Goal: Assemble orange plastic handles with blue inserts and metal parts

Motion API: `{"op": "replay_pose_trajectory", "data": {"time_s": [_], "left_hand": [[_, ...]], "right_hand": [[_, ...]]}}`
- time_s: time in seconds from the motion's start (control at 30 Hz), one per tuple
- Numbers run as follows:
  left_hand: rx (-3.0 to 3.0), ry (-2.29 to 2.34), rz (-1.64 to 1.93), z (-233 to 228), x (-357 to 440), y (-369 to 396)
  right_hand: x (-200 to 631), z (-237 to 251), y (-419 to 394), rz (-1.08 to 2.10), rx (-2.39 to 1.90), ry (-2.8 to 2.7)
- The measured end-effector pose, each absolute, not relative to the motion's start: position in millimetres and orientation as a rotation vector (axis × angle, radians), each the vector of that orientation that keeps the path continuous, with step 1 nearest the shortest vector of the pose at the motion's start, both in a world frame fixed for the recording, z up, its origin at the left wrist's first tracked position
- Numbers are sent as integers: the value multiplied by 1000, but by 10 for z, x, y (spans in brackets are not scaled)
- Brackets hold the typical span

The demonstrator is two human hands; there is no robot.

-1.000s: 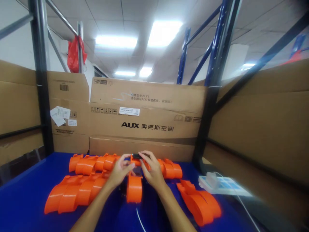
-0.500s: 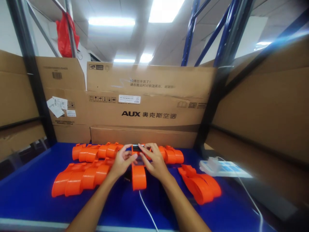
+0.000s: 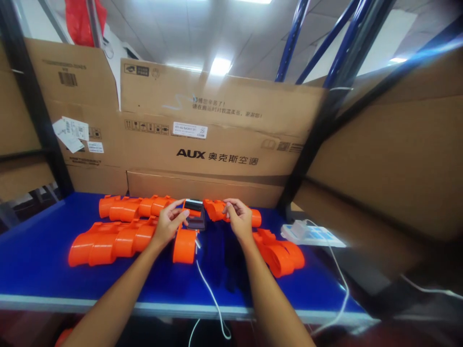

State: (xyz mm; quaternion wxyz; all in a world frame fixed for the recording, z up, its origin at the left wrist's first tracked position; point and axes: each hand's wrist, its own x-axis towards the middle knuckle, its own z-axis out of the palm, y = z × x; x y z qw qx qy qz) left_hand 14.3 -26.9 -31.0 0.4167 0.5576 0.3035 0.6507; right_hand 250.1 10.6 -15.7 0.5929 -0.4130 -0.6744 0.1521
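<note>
My left hand [image 3: 169, 225] is closed on the edge of an orange plastic piece, thumb on the near side. A black strip [image 3: 193, 205] with a pale toothed edge lies along the top of that piece. Just behind and below it is a dark flat device [image 3: 197, 222]. Nearer to me, below my left fingers, stands an orange curled band [image 3: 184, 246]; whether it joins the held piece is hidden. My right hand [image 3: 239, 218] is raised apart on the right, thumb and fingertips pinched. It is in front of orange curled pieces [image 3: 214, 210]; anything between its fingertips is too small to make out.
Orange curled bands lie in two rows [image 3: 119, 241] at left and in a small group [image 3: 280, 255] at right. A white power strip [image 3: 314, 235] sits at the table's right. A white cable [image 3: 211, 294] hangs over the front edge. Cardboard [image 3: 217, 144] walls the back.
My right hand has left the orange piece and moved right. My left hand stays at the piece, uncovering the black strip and flat device. The view has tilted down.
</note>
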Motion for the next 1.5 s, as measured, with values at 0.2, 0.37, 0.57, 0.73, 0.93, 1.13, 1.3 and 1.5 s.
{"op": "replay_pose_trajectory", "data": {"time_s": [0.2,0.37,0.57,0.73,0.93,1.13,1.3,1.5], "left_hand": [[1399,803,1618,-312,128,-260],[1377,815,1625,-316,133,-258],[1402,817,1624,-326,129,-264],[1383,785,1621,-323,139,-273],[1306,736,1650,-316,168,-270],[1270,726,1665,-309,168,-232],[1217,739,1655,-299,164,-202],[1155,626,1576,-264,202,-199]], "right_hand": [[2564,-97,138,198,-1278,-1657],[2707,-98,111,68,-1664,-1694],[2699,-202,95,-43,-1921,-1884],[2659,-217,71,-43,-1876,-1918],[2620,-114,63,-55,-1656,-1810],[2450,-67,47,340,-1114,-1587],[2270,-10,-42,768,-746,-1409],[2120,55,-163,833,-692,-1431]]}}
